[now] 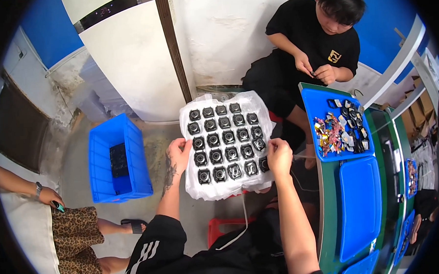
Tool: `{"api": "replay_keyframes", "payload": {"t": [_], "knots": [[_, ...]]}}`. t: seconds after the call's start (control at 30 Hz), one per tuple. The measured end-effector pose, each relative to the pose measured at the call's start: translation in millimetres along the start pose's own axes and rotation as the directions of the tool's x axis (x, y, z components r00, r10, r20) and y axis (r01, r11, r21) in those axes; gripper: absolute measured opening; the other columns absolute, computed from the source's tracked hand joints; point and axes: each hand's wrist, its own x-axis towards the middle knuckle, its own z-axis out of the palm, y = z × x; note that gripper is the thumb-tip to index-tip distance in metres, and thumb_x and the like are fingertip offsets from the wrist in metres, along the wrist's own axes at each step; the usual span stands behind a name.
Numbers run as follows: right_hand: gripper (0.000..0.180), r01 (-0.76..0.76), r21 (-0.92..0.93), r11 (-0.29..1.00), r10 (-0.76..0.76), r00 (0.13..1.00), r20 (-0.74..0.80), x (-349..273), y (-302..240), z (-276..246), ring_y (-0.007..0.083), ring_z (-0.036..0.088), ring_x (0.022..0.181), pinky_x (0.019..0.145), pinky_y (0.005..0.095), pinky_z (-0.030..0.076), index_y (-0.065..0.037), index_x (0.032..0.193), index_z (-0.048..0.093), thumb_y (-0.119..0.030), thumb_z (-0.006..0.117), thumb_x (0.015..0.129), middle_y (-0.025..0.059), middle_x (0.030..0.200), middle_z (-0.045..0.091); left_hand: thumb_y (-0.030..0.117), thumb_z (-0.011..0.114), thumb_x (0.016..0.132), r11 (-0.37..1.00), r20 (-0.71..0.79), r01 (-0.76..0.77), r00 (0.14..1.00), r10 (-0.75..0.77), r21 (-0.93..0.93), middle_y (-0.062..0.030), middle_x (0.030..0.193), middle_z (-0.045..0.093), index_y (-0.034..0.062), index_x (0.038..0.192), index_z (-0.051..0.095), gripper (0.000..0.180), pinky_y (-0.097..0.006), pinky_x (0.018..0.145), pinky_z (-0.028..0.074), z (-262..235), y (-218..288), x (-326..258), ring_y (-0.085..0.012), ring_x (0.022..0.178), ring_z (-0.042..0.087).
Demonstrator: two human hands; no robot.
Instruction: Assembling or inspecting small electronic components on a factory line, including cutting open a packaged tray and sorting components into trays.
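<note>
The wearer's dark sleeves and forearms rise from the lower edge, the left forearm tattooed. The left hand (179,156) curls over the left edge of a white plastic-wrapped tray (227,145), fingers closed on the wrap beside the outer column of parts. The right hand (279,156) grips the tray's right edge, fingers bent over the wrap near the lower right corner. The tray sits between the two hands, in front of the wearer and above a red stool (218,229), and carries rows of small black round parts (228,136) set in a grid. Left of it, on the concrete floor, stands a blue bin (116,161) with a stack of black items inside. To the right runs a green bench (330,215) bearing a blue tray (321,105) of mixed small pieces and black parts, with a blue lid (360,204) just below it. Beyond the tray, a person in black (318,39) sits with both hands together on something small. At the left edge, another person's hand (50,197) holds a small green object above leopard-print shorts.
</note>
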Motion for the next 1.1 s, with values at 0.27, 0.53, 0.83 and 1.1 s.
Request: {"api": "replay_keyframes", "payload": {"t": [0.27, 0.53, 0.83, 1.1], "knots": [[0.020, -0.254, -0.036, 0.967, 0.256, 0.946, 0.201, 8.4, -4.6, -9.4, 0.0348, 0.068, 0.082, 0.073, 0.0438, 0.052, -0.005, 0.094, 0.067, -0.022, 0.069, 0.085, 0.0161, 0.088, 0.069, 0.014, 0.075, 0.080, 0.982, -0.055, 0.094, 0.993, -0.105, -0.164, -0.0062, 0.081, 0.067, 0.0010, 0.095, 0.070, 0.020, -0.027, 0.053, 0.042, 1.2, 3.4, -4.4, -0.0105, 0.055, 0.052], [0.013, -0.055, -0.067, 0.996, 0.056, 0.998, 0.017, 4.9, -3.7, 1.8, 0.0390, 0.064, 0.081, 0.072, 0.0468, 0.051, -0.003, 0.091, 0.059, -0.015, 0.063, 0.089, 0.0179, 0.088, 0.064, 0.008, 0.069, 0.086, 0.875, -0.209, -0.026, 0.974, -0.086, -0.483, -0.0048, 0.093, 0.064, 0.0027, 0.089, 0.066, 0.007, -0.028, 0.064, 0.047, 24.1, 33.2, 3.6, -0.0133, 0.075, 0.057], [0.049, -0.023, -0.074, 0.997, 0.035, 0.987, 0.156, -0.4, -40.2, -25.9, 0.0363, 0.067, 0.085, 0.076, 0.0436, 0.053, -0.005, 0.124, 0.054, -0.016, 0.074, 0.081, 0.0192, 0.091, 0.067, 0.022, 0.080, 0.078, 0.939, 0.223, 0.317, 0.933, -0.283, -0.134, -0.0087, 0.083, 0.064, 0.0027, 0.125, 0.043, 0.063, -0.036, 0.065, 0.049, -17.1, 49.6, -14.2, -0.0199, 0.069, 0.061], [0.032, -0.133, 0.061, 0.989, 0.095, 0.900, 0.425, 8.9, -17.4, -49.5, 0.0317, 0.070, 0.078, 0.071, 0.0400, 0.053, 0.000, 0.109, 0.065, -0.017, 0.071, 0.082, 0.0186, 0.082, 0.069, -0.003, 0.056, 0.092, 0.611, 0.474, 0.514, 0.846, -0.244, -0.602, -0.0110, 0.108, 0.067, -0.0006, 0.120, 0.047, 0.030, -0.030, 0.083, 0.053, -52.6, 58.3, -66.4, -0.0165, 0.097, 0.066]]}}
